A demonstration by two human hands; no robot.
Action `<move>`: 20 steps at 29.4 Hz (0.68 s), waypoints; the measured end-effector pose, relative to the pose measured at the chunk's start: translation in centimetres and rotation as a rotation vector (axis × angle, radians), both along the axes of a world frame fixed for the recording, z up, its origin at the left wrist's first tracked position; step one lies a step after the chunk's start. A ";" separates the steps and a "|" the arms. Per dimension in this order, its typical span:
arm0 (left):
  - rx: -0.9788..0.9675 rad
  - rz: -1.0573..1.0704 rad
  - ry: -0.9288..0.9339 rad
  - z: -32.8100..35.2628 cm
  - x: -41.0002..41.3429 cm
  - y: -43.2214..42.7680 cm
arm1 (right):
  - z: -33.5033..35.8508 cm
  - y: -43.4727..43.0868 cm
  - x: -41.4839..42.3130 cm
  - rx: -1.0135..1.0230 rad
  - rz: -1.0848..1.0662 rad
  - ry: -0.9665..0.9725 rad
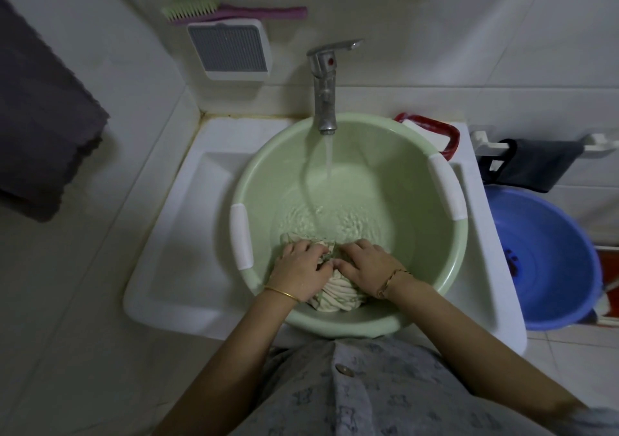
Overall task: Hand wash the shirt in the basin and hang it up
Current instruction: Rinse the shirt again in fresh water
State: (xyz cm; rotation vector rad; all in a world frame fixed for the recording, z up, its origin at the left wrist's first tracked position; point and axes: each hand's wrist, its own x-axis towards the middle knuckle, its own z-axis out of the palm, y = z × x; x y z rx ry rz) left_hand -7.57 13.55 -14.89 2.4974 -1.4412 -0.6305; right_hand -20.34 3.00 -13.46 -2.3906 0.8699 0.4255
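A pale green basin (432,285) with white handle grips sits in the white sink (174,234). Water runs from the metal tap (324,100) into it. A cream shirt (338,296) lies bunched at the basin's near side, partly in the water. My left hand (299,270) and my right hand (365,263) both press down on the shirt side by side, fingers curled into the cloth. Much of the shirt is hidden under my hands.
A blue bucket (549,261) stands on the floor to the right. A red-rimmed soap dish (432,131) sits behind the basin. A brush (214,12) lies on a wall box, a dark towel (40,110) hangs left, a dark cloth (536,164) hangs right.
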 end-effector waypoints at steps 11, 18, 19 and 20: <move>-0.035 0.002 -0.018 -0.4 0.1 0.0 | 0.1 0.0 0.1 0.001 -0.001 0.004; -0.032 0.007 -0.009 -0.2 0.0 -0.1 | 0.2 0.0 0.0 -0.001 -0.001 0.006; -0.034 0.005 -0.012 -0.2 0.0 -0.1 | 0.2 0.1 0.0 -0.002 -0.001 0.006; -0.035 0.003 -0.015 -0.1 0.0 -0.1 | 0.2 0.1 0.0 -0.002 -0.001 0.006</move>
